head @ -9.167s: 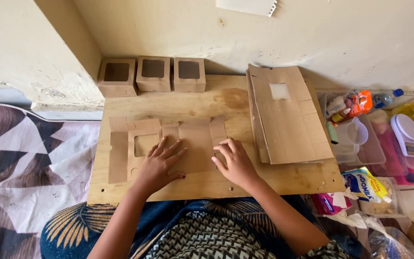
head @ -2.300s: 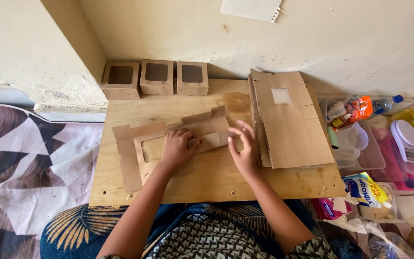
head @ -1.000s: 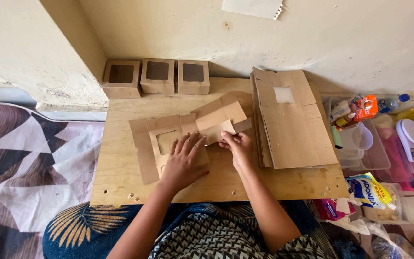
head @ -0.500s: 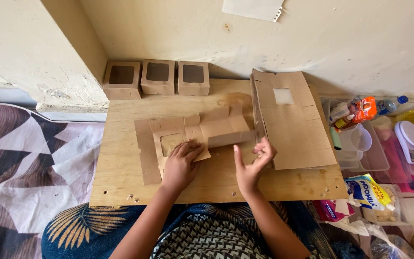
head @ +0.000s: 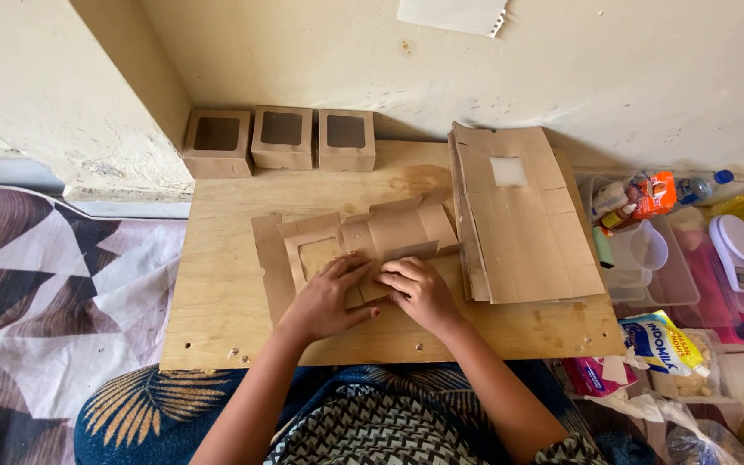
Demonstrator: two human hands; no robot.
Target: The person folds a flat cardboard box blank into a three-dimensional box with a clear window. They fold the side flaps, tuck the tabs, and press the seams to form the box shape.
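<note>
We see both hands down on a flat brown cardboard box blank [head: 350, 250] that lies near the middle of a plywood board [head: 217, 293], partly folded, with its right panels raised off the wood and a square window cut in its left panel. The left hand [head: 327, 300] lies palm down on the lower part of the blank just below that window, its fingers [head: 346, 269] stretched forward and slightly spread, flat against the card. The right hand [head: 421, 293] sits just beside it, touching or nearly touching it at the fingertips, with its fingers [head: 399, 277] curled and bunched together, pressing on a fold at the lower edge of the raised panels; we cannot tell whether they pinch a flap or only push on it. Along the far edge of the board, against the pale wall [head: 561, 69], stand three finished small brown boxes [head: 282, 138] in a row, each with a dark window in its lid. To the right of the blank, and just beside its raised end, lies a stack of flat cardboard blanks [head: 523, 224], the top one with a pale square window. Beyond the right edge of the board are clear plastic tubs [head: 647, 267], bottles, a small white scale [head: 738, 254] and a snack packet [head: 665, 340]. A patterned cloth [head: 45, 293] covers the floor to the left.
</note>
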